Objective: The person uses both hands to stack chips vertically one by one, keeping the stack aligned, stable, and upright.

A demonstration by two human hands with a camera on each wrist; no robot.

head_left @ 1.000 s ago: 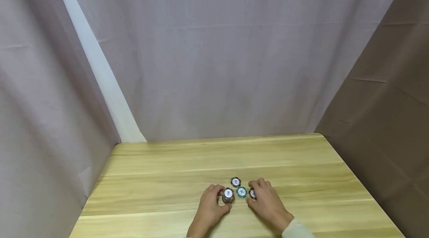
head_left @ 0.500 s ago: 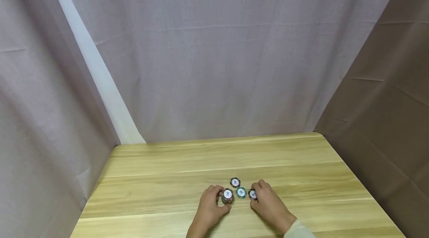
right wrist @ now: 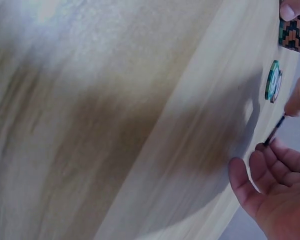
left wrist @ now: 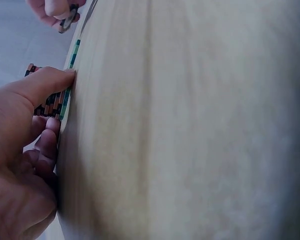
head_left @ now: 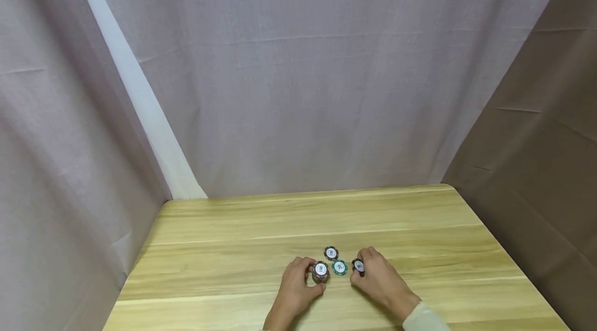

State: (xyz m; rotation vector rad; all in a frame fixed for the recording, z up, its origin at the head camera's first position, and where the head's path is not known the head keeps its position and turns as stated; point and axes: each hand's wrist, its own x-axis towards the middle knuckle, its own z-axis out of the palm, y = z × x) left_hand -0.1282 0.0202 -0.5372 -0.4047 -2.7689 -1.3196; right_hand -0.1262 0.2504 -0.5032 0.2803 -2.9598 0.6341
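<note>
My left hand (head_left: 295,284) grips a stack of poker chips (head_left: 321,270) between thumb and fingers, its top chip brown with a white centre. In the left wrist view the stack's side (left wrist: 51,104) shows brown and black edges with green along the table. My right hand (head_left: 380,279) pinches a single dark poker chip (head_left: 358,267), tilted, by its edges. From the right wrist that chip (right wrist: 275,131) appears edge-on between thumb and fingertips. Flat between the two hands lies a green poker chip (head_left: 340,268); a dark chip (head_left: 331,253) lies just behind it.
All the chips are on or above a wood-grain table (head_left: 224,238). A grey-mauve curtain (head_left: 298,113) hangs behind its far edge, and a brown curtain (head_left: 536,155) stands along the right side.
The dark chip at my right hand, flat on the table before, is now pinched and tilted up. My left hand stays around the stack. The whole head view has shifted slightly.
</note>
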